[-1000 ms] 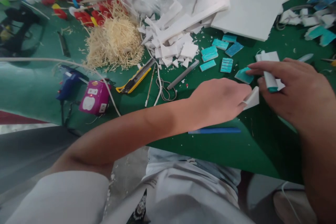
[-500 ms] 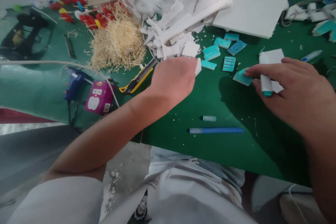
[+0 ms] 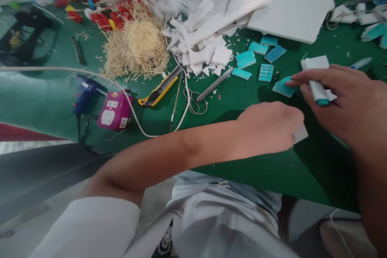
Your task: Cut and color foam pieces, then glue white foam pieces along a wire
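My left hand (image 3: 269,127) is closed, its back to me, with a white foam-board piece (image 3: 301,134) sticking out past the fingers. My right hand (image 3: 347,96) holds a white marker (image 3: 318,92) with a teal end between thumb and fingers. The right index fingertip rests on a turquoise-coloured foam piece (image 3: 284,87) on the table. Just behind that hand lies a white foam block (image 3: 316,62). Several other turquoise pieces, including one with dark stripes (image 3: 266,72), lie farther back.
White foam scraps (image 3: 205,50) and a straw-coloured heap (image 3: 137,46) lie at the back. A yellow box cutter (image 3: 160,90), grey pen (image 3: 215,84), blue glue gun (image 3: 86,94) and magenta power socket (image 3: 114,111) sit to the left, with a white cord (image 3: 140,127) looping past. White board (image 3: 296,4) lies behind.
My left hand has moved from the white scraps rightward and nearer me, carrying a white piece. The grey pen is uncovered; the blue pen and small cap are now hidden. My right hand barely moved.
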A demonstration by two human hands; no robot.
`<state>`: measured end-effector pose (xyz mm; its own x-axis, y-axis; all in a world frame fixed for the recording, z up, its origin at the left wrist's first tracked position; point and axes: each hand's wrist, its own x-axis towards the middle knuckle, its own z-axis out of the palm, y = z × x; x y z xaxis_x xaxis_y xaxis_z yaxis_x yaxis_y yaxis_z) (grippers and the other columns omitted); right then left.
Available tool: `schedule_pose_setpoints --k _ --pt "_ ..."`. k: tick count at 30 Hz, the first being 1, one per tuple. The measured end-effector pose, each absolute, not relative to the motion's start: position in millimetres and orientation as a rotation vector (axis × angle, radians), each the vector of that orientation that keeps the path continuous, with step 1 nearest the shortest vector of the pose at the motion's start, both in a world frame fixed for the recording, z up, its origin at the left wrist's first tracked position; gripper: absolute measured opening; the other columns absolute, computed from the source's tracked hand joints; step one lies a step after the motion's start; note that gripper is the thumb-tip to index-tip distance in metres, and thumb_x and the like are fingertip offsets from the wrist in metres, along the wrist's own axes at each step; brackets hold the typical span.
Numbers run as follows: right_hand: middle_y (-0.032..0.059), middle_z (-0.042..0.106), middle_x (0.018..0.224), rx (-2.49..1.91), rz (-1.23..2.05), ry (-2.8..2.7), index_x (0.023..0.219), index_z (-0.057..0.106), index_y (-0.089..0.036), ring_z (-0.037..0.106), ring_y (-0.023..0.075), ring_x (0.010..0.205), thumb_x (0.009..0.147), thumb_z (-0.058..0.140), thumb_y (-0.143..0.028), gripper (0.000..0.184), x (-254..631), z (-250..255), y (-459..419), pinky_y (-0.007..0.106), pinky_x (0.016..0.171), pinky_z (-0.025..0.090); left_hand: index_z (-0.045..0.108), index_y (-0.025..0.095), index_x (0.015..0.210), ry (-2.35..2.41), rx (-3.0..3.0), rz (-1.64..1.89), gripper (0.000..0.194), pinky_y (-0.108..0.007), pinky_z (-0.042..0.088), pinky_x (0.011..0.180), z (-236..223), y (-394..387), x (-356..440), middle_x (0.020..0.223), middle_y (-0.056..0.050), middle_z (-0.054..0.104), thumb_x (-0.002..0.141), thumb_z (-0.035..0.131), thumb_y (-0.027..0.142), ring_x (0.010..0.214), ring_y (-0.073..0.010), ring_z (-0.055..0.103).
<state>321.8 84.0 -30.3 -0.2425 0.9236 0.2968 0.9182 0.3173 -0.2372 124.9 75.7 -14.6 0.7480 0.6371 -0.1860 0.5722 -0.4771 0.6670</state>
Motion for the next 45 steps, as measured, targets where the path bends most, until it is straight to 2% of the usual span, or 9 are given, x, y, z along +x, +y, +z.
schedule_pose_setpoints --k 7,14,17,21,28,32,36,40,45 --pt "0.0025 0.081 0.101 -1.602 0.059 -2.217 0.110 0.077 -0.032 0.076 0.0215 0.087 0.093 0.060 -0.032 0.024 320 -30 85 0.043 0.091 0.061 0.078 0.020 0.092 1.307 2.328 0.118 0.010 -0.033 0.056 0.078 -6 99 73 0.093 -0.006 0.081 0.094 0.069 0.017 0.091 -0.0233 0.077" --pt "0.0004 0.084 0.106 -1.553 0.136 -2.241 0.110 0.075 -0.034 0.079 0.0243 0.108 0.094 0.058 -0.031 0.023 315 -32 80 0.048 0.106 0.059 0.080 0.022 0.101 1.855 2.382 0.120 0.016 -0.034 0.054 0.080 6 105 17 0.097 -0.007 0.081 0.097 0.065 0.024 0.091 -0.0242 0.075" --pt "-0.0015 0.085 0.108 -1.539 0.154 -2.243 0.113 0.075 -0.037 0.078 0.0246 0.108 0.094 0.058 -0.031 0.026 313 -33 77 0.051 0.108 0.059 0.081 0.025 0.101 1.671 2.335 0.299 0.013 -0.029 0.053 0.078 9 94 23 0.090 -0.001 0.080 0.097 0.068 0.028 0.086 -0.0182 0.073" --pt "-0.0021 0.085 0.108 -1.457 0.118 -2.267 0.114 0.074 -0.037 0.079 0.0234 0.106 0.095 0.058 -0.031 0.025 314 -33 76 0.050 0.110 0.059 0.081 0.024 0.088 1.398 2.191 0.206 0.006 -0.025 0.052 0.075 5 88 37 0.075 0.005 0.076 0.091 0.076 0.022 0.072 -0.0123 0.069" --pt "-0.0020 0.085 0.108 -1.457 0.082 -2.284 0.114 0.073 -0.036 0.079 0.0236 0.107 0.094 0.057 -0.028 0.027 316 -35 75 0.051 0.111 0.059 0.081 0.025 0.087 1.761 2.249 0.289 0.012 -0.034 0.057 0.080 1 107 10 0.088 -0.003 0.082 0.088 0.070 0.022 0.085 -0.0219 0.075" --pt "-0.0033 0.085 0.110 -1.378 0.029 -2.300 0.115 0.072 -0.035 0.080 0.0216 0.105 0.095 0.059 -0.027 0.025 317 -38 75 0.047 0.111 0.059 0.085 0.027 0.097 1.488 2.191 0.382 0.016 -0.028 0.056 0.080 2 103 14 0.087 0.001 0.081 0.093 0.069 0.025 0.080 -0.0155 0.073" --pt "-0.0005 0.084 0.103 -1.424 0.016 -2.311 0.115 0.073 -0.034 0.078 0.0220 0.102 0.098 0.057 -0.032 0.023 316 -36 75 0.043 0.102 0.061 0.086 0.026 0.110 1.244 2.213 0.246 0.021 -0.025 0.054 0.079 -3 100 33 0.089 0.001 0.079 0.098 0.068 0.024 0.081 -0.0135 0.072" --pt "0.0019 0.080 0.099 -1.567 0.020 -2.231 0.112 0.076 -0.033 0.075 0.0221 0.090 0.099 0.060 -0.037 0.022 313 -32 72 0.039 0.081 0.060 0.077 0.025 0.134 1.357 2.357 0.218 0.034 -0.028 0.052 0.082 -9 101 43 0.113 -0.004 0.077 0.101 0.068 0.026 0.099 -0.0185 0.073" --pt "-0.0016 0.079 0.090 -1.430 0.135 -1.841 0.103 0.079 -0.033 0.076 0.0188 0.079 0.101 0.068 -0.042 0.014 302 -29 59 0.036 0.071 0.061 0.077 0.023 0.127 1.371 2.439 0.110 0.035 -0.030 0.052 0.084 -14 94 44 0.126 -0.006 0.071 0.095 0.081 0.038 0.108 -0.0215 0.072"
